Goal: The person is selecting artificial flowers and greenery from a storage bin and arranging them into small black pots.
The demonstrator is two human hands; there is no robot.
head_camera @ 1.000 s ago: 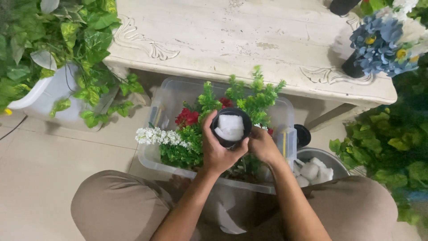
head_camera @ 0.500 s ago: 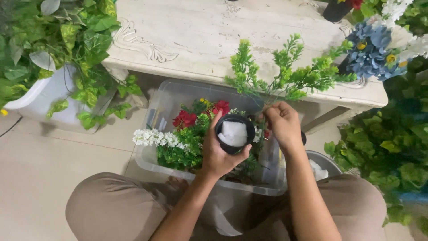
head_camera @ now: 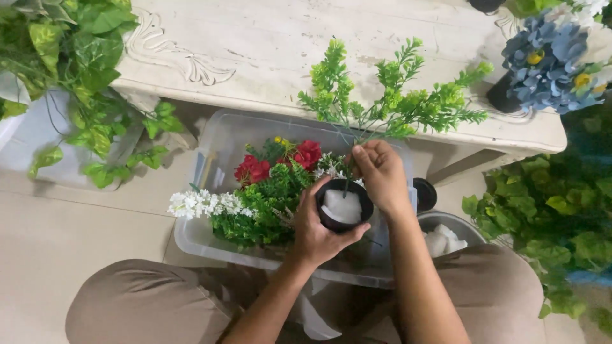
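Green sprig (head_camera: 389, 105) has been lifted out of the bin (head_camera: 223, 137) and raised over the worktop (head_camera: 268, 44). Its stem is pinched in the right hand (head_camera: 379, 175), tip lowered to the foam in the pot (head_camera: 344, 205). Pot is cupped by the left hand (head_camera: 315, 232) above the bin. Insertion looks just begun.

The bin (head_camera: 210, 137) is crowded at 9 o'clock of the pot (head_camera: 344, 205): red flowers (head_camera: 255, 169), greenery (head_camera: 255, 207) and a white spray (head_camera: 201, 202) fill that side, touching the left hand (head_camera: 319, 232). At 12 o'clock the sprig (head_camera: 389, 102) fans wide over the worktop (head_camera: 255, 44) edge, blocking a path straight up from the right hand (head_camera: 382, 175). Bare worktop lies open beyond it, toward 11 o'clock. At 3 o'clock a bowl (head_camera: 446, 223) of white pieces and a black lid (head_camera: 424, 194) sit near the right wrist. Leafy plants (head_camera: 548, 210) close off 4 o'clock; blue flowers (head_camera: 548, 57) stand at 1 o'clock. Bare floor (head_camera: 64, 255) lies free at 8 o'clock.
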